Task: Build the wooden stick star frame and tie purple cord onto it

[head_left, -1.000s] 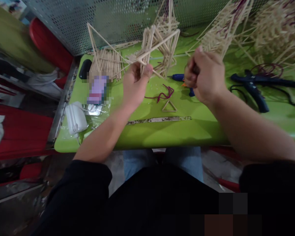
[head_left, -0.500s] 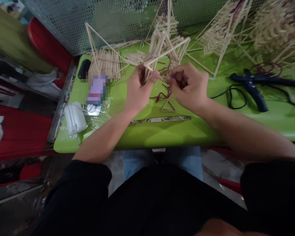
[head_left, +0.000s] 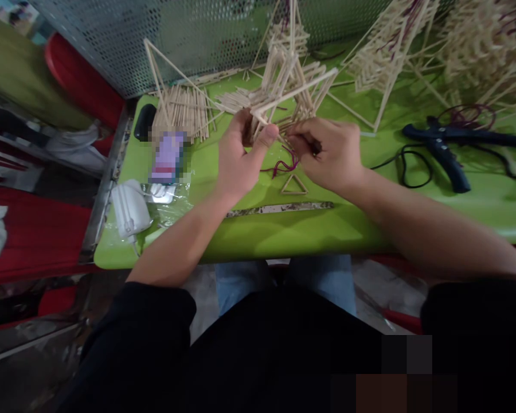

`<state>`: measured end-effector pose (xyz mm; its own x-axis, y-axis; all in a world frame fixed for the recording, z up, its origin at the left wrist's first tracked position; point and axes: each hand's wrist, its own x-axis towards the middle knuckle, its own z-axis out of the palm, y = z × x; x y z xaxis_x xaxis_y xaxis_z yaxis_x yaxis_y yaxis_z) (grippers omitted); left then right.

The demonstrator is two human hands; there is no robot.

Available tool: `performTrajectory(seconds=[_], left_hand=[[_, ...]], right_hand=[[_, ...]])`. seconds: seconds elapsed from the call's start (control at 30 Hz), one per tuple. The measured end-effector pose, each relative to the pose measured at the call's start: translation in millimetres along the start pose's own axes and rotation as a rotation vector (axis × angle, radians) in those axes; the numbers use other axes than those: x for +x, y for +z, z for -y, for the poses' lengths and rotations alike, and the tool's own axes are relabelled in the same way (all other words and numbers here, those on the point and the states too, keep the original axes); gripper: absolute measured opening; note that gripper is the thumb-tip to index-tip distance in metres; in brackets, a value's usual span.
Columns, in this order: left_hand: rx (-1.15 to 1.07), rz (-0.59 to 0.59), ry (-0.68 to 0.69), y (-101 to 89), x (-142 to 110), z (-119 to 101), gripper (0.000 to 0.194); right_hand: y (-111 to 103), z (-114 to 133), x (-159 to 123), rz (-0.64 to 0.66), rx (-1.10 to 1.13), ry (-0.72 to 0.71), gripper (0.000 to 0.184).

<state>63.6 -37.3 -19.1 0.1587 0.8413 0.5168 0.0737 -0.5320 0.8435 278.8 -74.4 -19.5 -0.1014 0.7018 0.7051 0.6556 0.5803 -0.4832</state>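
My left hand is closed on the near corner of a pale wooden stick frame that it holds above the green table. Close beside it, my right hand has its fingers pinched together against the same frame, gripping something dark that I cannot make out. A piece of maroon cord lies on the table just under both hands. A small stick triangle rests a little nearer to me.
A bundle of loose sticks lies at the back left. Blue glue guns with black cables sit at the right. More stick frames crowd the back. A long flat strip, a white pouch and a perforated metal wall are also here.
My right hand has come in from the right, where it was raised in a fist, and now pinches at the frame beside my left hand. The frame has tilted slightly.
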Motion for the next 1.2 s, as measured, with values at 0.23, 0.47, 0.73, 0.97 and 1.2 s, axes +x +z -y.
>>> performTrajectory(seconds=[0.23, 0.47, 0.73, 0.97, 1.2], left_hand=[[-0.023, 0.003, -0.049, -0.4, -1, -5, 0.065], [-0.113, -0.037, -0.098, 0.1, 11, 9, 0.063], [-0.08, -0.001, -0.079, -2.1, 9, 15, 0.064], [-0.011, 0.026, 0.018, -1.7, 1, 4, 0.072], [-0.01, -0.004, -0.011, -1.1, 4, 10, 0.073]], right_hand=[[0, -3, 0, -0.026, 0.082, 0.009, 0.033], [-2, 1, 1, -0.04, 0.11, 0.058, 0.047], [0, -4, 0, -0.037, 0.091, 0.061, 0.045], [1, -5, -1, -0.01, -0.017, -0.012, 0.031], [1, -7, 1, -0.008, 0.058, 0.049, 0.022]])
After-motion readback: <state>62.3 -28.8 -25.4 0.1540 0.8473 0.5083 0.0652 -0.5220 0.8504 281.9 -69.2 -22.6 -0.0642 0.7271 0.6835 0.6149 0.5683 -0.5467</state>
